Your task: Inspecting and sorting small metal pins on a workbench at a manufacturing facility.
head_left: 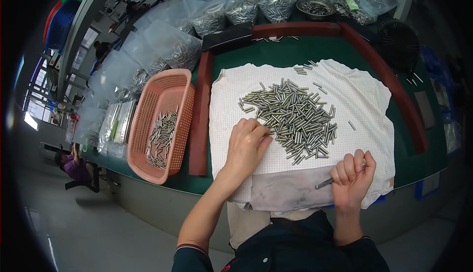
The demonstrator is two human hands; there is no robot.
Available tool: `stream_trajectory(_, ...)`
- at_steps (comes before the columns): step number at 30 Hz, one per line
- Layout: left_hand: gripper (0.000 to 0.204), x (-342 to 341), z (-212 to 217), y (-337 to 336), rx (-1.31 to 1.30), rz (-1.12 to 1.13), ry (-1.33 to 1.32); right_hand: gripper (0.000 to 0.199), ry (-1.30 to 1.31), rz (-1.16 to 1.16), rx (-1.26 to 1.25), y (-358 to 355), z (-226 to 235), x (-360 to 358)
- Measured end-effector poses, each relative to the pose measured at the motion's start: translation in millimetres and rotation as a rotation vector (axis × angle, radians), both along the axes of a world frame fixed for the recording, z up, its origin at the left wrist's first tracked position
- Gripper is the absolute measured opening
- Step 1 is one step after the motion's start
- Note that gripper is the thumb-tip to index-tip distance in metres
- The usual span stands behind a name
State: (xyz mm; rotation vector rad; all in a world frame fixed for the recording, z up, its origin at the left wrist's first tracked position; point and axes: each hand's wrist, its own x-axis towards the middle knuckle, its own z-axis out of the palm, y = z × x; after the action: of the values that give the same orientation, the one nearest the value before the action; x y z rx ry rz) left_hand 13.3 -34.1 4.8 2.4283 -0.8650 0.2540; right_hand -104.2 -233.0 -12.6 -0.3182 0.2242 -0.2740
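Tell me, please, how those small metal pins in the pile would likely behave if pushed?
The pins look round and smooth, so they would probably roll and slip. The dotted cloth under them may slow that. Strays lying apart suggest they scatter easily.

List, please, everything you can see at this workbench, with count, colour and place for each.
metal pins: one big pile, silver, on the cloth.
cloth: one, white, dotted, on the green bench.
basket: one, pink, left of the cloth, partly filled with pins.
plastic bags: many, clear, pin-filled, along the far and left edges.
metal bowl: one, far edge.
left hand: fingers at the pile's near edge.
right hand: closed on a slim metal tool.
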Motion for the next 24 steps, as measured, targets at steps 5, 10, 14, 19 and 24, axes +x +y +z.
stream_trajectory(5,0.01,-0.3,2.9,2.5,0.075,-0.02,0.111,0.038,-0.004,0.004,0.007,-1.0,-1.0,0.0)
stream_trajectory(10,0.008,3.3,6.0,1.8,0.073,-0.061,0.075,0.038,-0.013,0.007,-0.004,-1.3,-2.9,0.6)
stream_trajectory(14,0.007,13.4,9.0,2.1,0.027,-0.017,0.001,0.038,-0.012,0.012,-0.005,-0.4,-3.0,1.2)
stream_trajectory(19,0.008,20.0,0.9,-1.3,0.113,-0.057,-0.091,0.038,0.002,0.007,-0.004,-0.8,-1.9,-0.4)
stream_trajectory(24,0.01,22.4,2.1,-5.6,0.138,-0.107,-0.075,0.038,0.002,0.006,-0.008,-1.8,-4.0,-1.2)
